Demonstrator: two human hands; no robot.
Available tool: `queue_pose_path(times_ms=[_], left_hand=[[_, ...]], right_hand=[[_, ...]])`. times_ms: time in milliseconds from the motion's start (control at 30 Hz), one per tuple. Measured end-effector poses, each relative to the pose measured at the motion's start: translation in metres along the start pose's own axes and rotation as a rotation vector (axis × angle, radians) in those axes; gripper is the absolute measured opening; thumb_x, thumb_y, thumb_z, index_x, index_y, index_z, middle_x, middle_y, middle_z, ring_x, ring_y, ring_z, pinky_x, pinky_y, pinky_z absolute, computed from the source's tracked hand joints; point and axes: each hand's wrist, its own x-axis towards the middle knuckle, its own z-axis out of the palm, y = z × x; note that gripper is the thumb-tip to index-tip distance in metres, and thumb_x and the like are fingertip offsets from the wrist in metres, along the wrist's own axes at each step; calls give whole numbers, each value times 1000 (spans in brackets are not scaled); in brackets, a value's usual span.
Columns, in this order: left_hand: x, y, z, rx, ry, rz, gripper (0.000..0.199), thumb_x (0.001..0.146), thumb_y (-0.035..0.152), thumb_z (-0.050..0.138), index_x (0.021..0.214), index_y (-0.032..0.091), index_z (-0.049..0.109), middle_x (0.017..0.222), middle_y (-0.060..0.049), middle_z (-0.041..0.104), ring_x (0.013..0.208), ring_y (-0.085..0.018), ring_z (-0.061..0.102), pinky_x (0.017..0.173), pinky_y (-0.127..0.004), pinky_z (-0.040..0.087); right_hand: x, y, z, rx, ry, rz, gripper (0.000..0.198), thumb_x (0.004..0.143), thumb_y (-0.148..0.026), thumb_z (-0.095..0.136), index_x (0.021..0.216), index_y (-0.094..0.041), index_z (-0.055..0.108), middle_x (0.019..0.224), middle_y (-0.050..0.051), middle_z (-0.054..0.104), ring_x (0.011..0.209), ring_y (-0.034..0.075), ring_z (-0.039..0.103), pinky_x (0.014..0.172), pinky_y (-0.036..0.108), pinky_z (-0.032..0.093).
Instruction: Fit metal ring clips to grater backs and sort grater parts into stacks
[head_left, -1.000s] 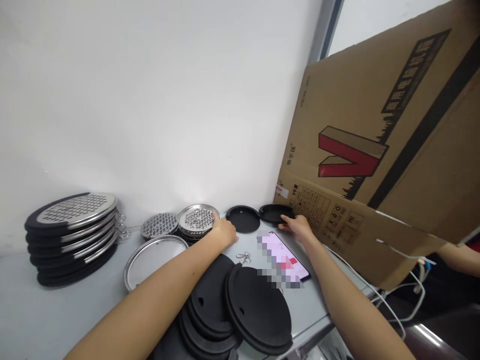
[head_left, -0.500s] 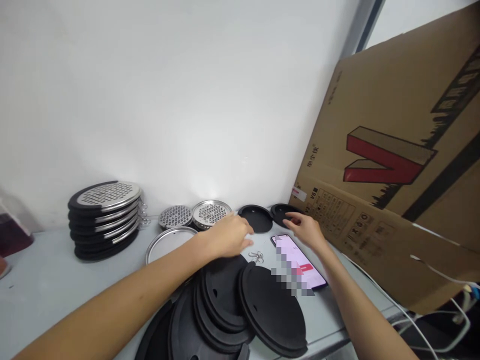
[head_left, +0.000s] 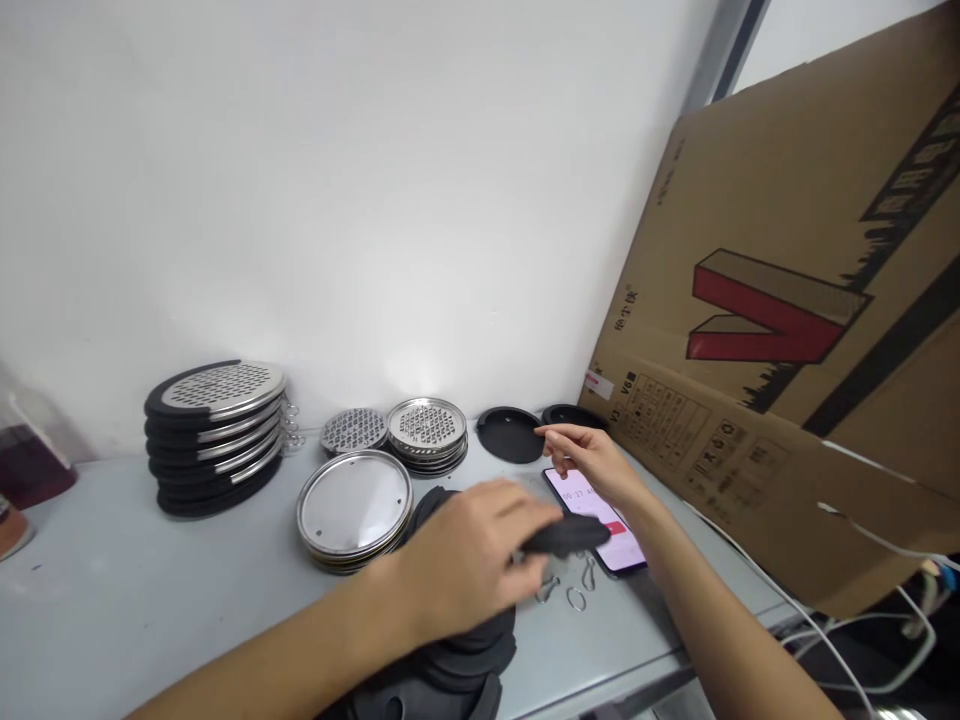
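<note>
Here it is: gripping a black round rubber cover (head_left: 566, 536) in the left hand (head_left: 491, 548), pinched between thumb and fingers, tilted nearly edge-on, blurred, and right across the view of a black-framed phone with a pink screen (head_left: 628, 551). Just beneath that forearm, at the near side, spotting a heap of overlapping black rubber covers (head_left: 480, 655). Over to the right hand (head_left: 598, 467): hanging over the phone's far end, bent loosely, tips close together, near two shallow black round discs, one on the left (head_left: 510, 437) and one on the right (head_left: 576, 414). Cannot tell about contact with the phone. Near the phone, catching a loose wire ring (head_left: 576, 599) beside small silver metal clips (head_left: 589, 573). Left of the heap, smooth round silver plates (head_left: 355, 503), stacked; farther back, perforated steel discs (head_left: 426, 427). Far left, a tall pile of black-rimmed grated discs (head_left: 214, 440); far right, leaning in, a big brown cardboard box (head_left: 750, 400).
</note>
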Motion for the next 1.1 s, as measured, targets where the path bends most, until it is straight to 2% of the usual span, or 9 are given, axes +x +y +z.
queue_pose_path(times_ms=[100, 200, 267, 367, 500, 700, 900, 1000, 1100], left_hand=[[5, -5, -37, -146, 301, -217, 33, 83, 16, 64, 115, 24, 65, 109, -4, 70, 99, -20, 65, 90, -33, 53], [-9, -13, -67, -297, 552, -524, 31, 82, 31, 69, 112, 24, 68, 106, -3, 73, 95, -23, 68, 82, -33, 56], [-26, -18, -83, -415, 665, -673, 37, 80, 38, 71, 114, 22, 67, 102, -4, 74, 91, -23, 70, 77, -30, 57], [-54, -25, -95, -561, 781, -768, 47, 78, 41, 73, 120, 22, 65, 102, -5, 75, 89, -23, 71, 77, -30, 57], [-81, -31, -93, -707, 868, -853, 50, 77, 39, 74, 123, 22, 63, 102, -5, 75, 85, -21, 71, 72, -27, 57], [-94, -45, -75, -931, 837, -918, 47, 82, 35, 71, 125, 18, 61, 100, -7, 75, 84, -20, 72, 72, -26, 57], [-106, -49, -70, -1062, 646, -869, 46, 87, 32, 67, 130, 19, 59, 117, -10, 70, 102, -23, 68, 91, -33, 53], [-109, -47, -72, -1087, 496, -848, 52, 86, 27, 69, 135, 20, 54, 126, -11, 66, 110, -25, 65, 97, -36, 51], [-112, -47, -75, -1083, 431, -844, 60, 86, 23, 69, 141, 23, 47, 134, -11, 61, 118, -27, 61, 99, -36, 50]], right_hand=[[-5, -35, 20, 209, -188, -2, 45, 87, -54, 58, 103, -14, 72, 81, 6, 68, 67, 15, 62, 63, 27, 54], [-10, -69, 50, 408, -469, -6, 59, 90, -64, 42, 110, -15, 69, 95, 11, 70, 82, 22, 66, 75, 39, 58], [-15, -84, 72, 417, -568, -61, 56, 88, -61, 51, 122, -19, 63, 99, 10, 69, 83, 22, 68, 75, 40, 58], [-24, -89, 103, 264, -475, -218, 53, 81, -36, 72, 130, -25, 55, 92, 3, 68, 70, 17, 69, 70, 35, 58], [-37, -76, 127, -40, -266, -468, 36, 91, -23, 57, 127, -25, 58, 87, 3, 68, 71, 17, 68, 68, 33, 58], [-39, -51, 130, -424, -108, -786, 38, 95, -16, 48, 131, -25, 57, 108, 11, 68, 95, 23, 65, 82, 38, 54], [-40, -37, 125, -506, -54, -789, 37, 95, -16, 49, 130, -24, 57, 100, 11, 68, 86, 22, 65, 74, 35, 53], [-43, -37, 125, -523, -12, -789, 33, 95, -17, 50, 126, -23, 60, 95, 10, 69, 81, 21, 66, 71, 33, 53], [-48, -41, 128, -503, 41, -783, 28, 94, -16, 52, 119, -22, 64, 93, 8, 72, 80, 20, 68, 70, 31, 54]])
